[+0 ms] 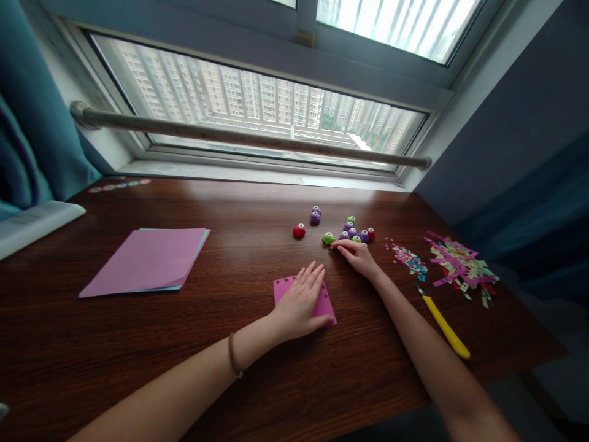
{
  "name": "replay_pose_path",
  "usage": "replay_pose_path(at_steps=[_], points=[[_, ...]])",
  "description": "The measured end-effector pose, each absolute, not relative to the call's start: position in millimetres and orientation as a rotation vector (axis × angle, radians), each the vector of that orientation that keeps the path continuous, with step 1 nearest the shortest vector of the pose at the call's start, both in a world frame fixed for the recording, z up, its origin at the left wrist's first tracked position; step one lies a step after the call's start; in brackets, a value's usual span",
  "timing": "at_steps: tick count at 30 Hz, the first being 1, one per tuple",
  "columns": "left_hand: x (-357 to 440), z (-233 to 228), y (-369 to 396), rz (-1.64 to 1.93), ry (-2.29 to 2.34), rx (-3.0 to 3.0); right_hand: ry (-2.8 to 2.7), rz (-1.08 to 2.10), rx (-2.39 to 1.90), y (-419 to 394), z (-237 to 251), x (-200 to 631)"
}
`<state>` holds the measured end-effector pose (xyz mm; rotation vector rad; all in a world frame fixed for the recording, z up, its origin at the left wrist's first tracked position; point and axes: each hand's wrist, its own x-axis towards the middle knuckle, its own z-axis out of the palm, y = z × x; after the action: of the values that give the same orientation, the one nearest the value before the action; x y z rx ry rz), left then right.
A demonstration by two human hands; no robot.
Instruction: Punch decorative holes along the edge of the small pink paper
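Left hand [301, 301] flat on pink paper square [324, 302], right hand [359, 255] fingertips touching small craft punches [352, 233], grip unclear

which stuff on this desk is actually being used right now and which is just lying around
In use:
left hand flat on the small pink paper
right hand reaching into the cluster of small punches

Lying about:
stack of pink sheets
yellow craft knife
confetti pile
paper strip scraps
red punch, set apart
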<state>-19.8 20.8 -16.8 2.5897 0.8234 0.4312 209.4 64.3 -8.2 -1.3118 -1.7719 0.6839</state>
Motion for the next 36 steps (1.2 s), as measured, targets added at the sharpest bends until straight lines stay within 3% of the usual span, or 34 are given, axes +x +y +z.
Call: replay_pose_path(at_steps=[5, 10, 14, 23, 31, 36], points=[[-20, -15, 20, 0.405, 0.830, 2.594, -1.564, 0.646, -1.386, 40, -5, 213], [-21, -16, 21, 0.413, 0.822, 2.588, -0.854, 0.493, -1.361, 31, -13, 242], [-20, -14, 19, 0.430, 0.832, 2.633, -0.744, 0.483, -1.359, 35, -23, 258], [-20, -3, 8, 0.543, 0.842, 2.889, -1.089, 0.714, -1.434, 34, -29, 235], [-19, -4, 3, 0.461, 1.076, 2.852, -1.513, 0.391, -1.555, 36, -18, 217], [-19, -4, 4, 0.456, 1.104, 2.849, -1.797, 0.219, -1.581, 79, -2, 189]])
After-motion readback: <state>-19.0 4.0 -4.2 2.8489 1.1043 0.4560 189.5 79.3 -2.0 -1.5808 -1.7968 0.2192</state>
